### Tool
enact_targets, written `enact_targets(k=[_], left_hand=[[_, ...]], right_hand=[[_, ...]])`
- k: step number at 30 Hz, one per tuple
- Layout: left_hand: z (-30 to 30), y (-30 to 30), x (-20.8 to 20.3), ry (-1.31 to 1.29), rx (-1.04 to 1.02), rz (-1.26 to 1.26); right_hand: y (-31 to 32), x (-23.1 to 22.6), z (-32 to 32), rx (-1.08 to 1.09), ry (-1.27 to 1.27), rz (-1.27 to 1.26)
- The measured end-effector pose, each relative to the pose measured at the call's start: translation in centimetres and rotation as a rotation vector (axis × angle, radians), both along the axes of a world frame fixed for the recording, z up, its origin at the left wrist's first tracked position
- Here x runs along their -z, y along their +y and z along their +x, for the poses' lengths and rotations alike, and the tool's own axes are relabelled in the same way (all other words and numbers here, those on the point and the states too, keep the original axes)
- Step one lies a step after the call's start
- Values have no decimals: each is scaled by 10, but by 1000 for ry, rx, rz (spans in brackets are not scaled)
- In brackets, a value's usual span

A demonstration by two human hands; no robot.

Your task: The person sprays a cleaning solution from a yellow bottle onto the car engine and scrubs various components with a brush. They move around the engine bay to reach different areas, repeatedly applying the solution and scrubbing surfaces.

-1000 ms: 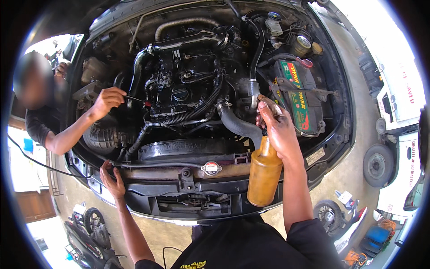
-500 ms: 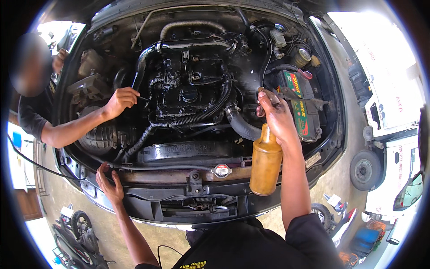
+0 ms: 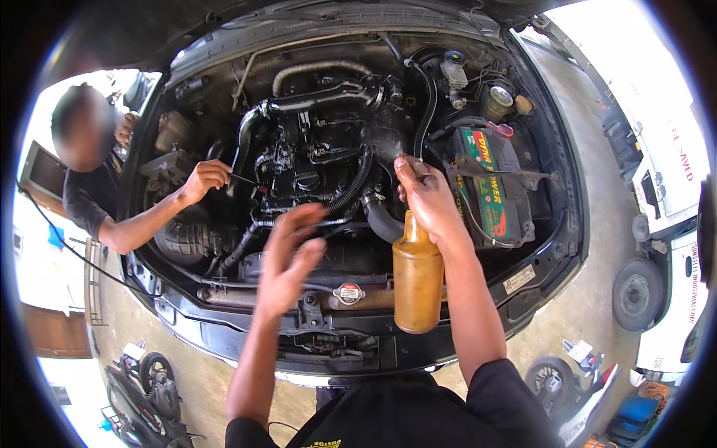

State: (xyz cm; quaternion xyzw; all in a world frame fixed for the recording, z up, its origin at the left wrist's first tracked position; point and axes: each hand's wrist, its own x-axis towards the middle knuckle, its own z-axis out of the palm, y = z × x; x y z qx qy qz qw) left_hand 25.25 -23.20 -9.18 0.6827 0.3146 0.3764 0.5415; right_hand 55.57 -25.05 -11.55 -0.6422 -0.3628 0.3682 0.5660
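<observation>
My right hand (image 3: 427, 196) is wrapped round the top of a spray gun whose amber bottle (image 3: 418, 282) hangs below it, over the front of the engine bay. A faint mist shows beyond its tip, toward the wet black engine (image 3: 302, 153). My left hand (image 3: 290, 257), slightly blurred, is held above the fan shroud (image 3: 340, 263) with its fingers apart and nothing in them. A co-worker's hand (image 3: 203, 181) reaches in from the left and holds a thin dark rod (image 3: 245, 180) against the engine's left side.
A battery (image 3: 489, 183) with a green and red label sits right of the engine. Near me are the radiator cap (image 3: 349, 293) and the front crossmember. A black hose (image 3: 75, 259) runs in from the left. Motorcycles (image 3: 142, 396) and a white truck (image 3: 661, 299) stand around the car.
My left hand has lifted off the front edge and moved right, over the fan shroud. The spray gun has shifted slightly left in my right hand. The view has also shifted.
</observation>
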Motion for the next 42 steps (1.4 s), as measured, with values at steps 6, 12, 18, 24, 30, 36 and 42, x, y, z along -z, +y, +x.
enact_targets(k=[6,12,18,24,30,36,42], left_hand=[[141,-11,-28,75,306,-390],[178,-10,-24,76,83,-371],[197,70,-76,170,-64,-579],[233,134,-77,414,3,-386],[260,164,-51,693,35,-242],[271,180,-42,901,23,-97],[279,195,-31,987,-33,-62]], right_hand=[[-9,-25,-6,1,-288,-17],[-40,-28,35,-252,-162,122],[-71,21,96,230,-23,123],[-126,51,79,335,10,305],[-151,80,60,491,-144,403],[-162,90,74,545,-343,637],[-159,87,75,273,-553,729]])
